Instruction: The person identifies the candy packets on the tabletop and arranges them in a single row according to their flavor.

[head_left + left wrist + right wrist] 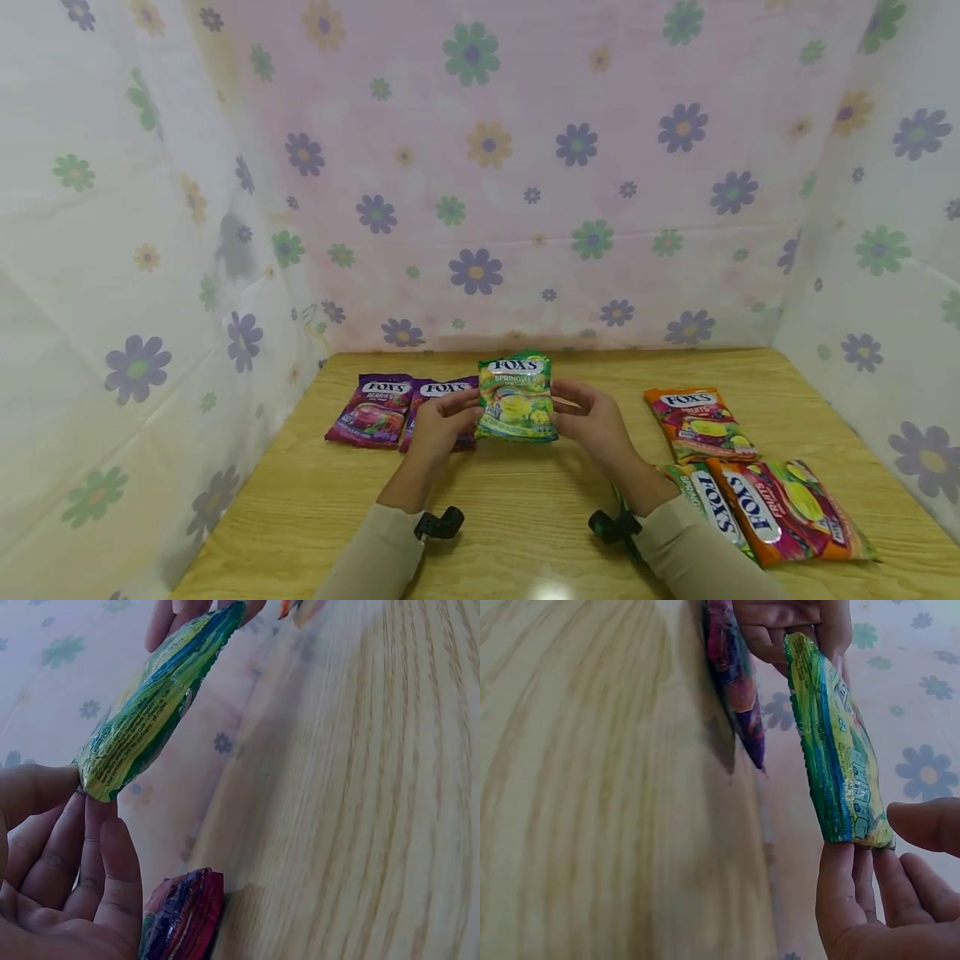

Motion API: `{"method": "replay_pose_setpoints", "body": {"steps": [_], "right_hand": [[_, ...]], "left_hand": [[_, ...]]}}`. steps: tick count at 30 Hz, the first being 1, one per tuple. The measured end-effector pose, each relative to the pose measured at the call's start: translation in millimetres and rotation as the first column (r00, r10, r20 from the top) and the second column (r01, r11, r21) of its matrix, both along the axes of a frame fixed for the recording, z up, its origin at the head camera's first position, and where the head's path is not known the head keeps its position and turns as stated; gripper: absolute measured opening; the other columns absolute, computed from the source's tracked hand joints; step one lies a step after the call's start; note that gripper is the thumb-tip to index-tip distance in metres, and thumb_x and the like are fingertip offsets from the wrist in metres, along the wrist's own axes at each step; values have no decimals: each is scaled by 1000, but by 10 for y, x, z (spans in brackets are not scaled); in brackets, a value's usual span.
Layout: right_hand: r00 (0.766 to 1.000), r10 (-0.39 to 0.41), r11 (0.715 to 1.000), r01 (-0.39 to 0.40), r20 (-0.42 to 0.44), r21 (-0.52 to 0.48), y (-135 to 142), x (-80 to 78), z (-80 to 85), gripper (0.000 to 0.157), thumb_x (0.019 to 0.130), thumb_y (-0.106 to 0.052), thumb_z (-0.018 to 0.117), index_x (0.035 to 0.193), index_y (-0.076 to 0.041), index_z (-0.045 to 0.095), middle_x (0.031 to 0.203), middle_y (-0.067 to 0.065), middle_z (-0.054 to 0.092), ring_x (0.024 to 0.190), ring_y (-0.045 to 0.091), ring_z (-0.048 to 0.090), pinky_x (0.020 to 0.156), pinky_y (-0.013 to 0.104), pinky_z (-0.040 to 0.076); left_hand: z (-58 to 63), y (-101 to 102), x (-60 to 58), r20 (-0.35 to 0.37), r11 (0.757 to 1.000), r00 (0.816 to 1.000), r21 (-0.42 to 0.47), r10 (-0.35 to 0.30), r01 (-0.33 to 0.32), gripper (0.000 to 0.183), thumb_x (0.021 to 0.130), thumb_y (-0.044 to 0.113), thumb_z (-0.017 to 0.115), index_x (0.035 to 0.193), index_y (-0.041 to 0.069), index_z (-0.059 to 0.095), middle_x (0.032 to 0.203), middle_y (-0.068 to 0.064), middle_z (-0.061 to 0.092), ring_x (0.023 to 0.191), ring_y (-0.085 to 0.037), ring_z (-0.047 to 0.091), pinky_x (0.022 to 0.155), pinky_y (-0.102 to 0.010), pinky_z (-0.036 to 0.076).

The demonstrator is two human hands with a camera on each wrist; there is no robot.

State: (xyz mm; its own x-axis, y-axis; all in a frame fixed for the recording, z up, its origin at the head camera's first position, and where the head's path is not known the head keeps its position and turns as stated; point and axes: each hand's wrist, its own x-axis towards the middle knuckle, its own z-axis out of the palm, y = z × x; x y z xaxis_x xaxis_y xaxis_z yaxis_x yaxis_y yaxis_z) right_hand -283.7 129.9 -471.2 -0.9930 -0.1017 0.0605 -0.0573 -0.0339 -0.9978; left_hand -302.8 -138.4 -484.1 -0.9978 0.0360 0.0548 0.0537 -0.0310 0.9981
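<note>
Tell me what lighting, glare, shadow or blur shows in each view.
Head view: brightest, with a white glare spot on the table at the bottom edge; left wrist view: dimmer, the floral backdrop soft behind the green bag; right wrist view: also dim, a shadow beside a purple bag.

Green Spring Tea packet (516, 400), aloft

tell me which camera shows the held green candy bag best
The head view: the green candy bag faces the camera, so "Spring Tea" is readable. Both wrist views show it narrow and slanted, nearly edge-on.
</note>
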Motion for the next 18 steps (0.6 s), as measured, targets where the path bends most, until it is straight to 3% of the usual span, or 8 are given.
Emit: {"method": "replay_pose_setpoints", "body": {"steps": [6,12,18], "right_hand": [[999,33,999,-33,-10,0,4,-9,-73,58,93,7,69,147,-6,56,152,15,56,138,35,56,98,30,57],[992,122,992,-123,-44,-39,11,-54,-170,60,94,9,65,152,-3,49,156,14,51,144,33,50,101,27,55],[984,180,982,-179,3,-51,-2,-55,-218,63,96,5,64,155,-6,46,158,12,49,148,30,45,104,29,53]], "left_hand": [[-83,-25,-37,1,1000,1000,-21,6,-6,34,94,9,76,127,5,73,123,-14,74,103,-18,74,82,-28,63],[-124,-39,-30,-21,998,999,-54,30,-31,34,95,8,75,128,5,72,126,-16,73,108,-18,73,81,-25,62],[-148,-54,-28,-45,996,998,-76,50,-53,33,95,8,74,128,3,72,126,-17,73,108,-20,73,82,-24,62]]}}
